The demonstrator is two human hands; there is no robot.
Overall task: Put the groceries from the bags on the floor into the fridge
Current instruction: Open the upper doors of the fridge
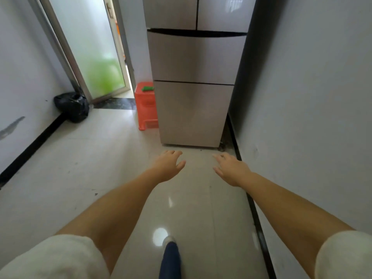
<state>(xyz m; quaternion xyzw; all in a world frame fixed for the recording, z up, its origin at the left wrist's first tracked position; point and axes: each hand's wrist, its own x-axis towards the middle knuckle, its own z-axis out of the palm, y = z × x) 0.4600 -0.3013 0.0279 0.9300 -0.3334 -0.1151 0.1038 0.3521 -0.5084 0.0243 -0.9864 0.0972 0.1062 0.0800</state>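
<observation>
A tall silver fridge stands straight ahead against the right wall, with two upper doors and two drawers below, all closed. My left hand and my right hand are stretched forward over the floor in front of the fridge's base. Both hands hold nothing, their fingers relaxed and spread. They are apart from the fridge. No grocery bag shows on the floor ahead.
An orange plastic stool with a green item on top stands left of the fridge. A black rubbish bag sits by the left wall. A frosted glass door stands ajar behind. My foot is on the glossy tile floor.
</observation>
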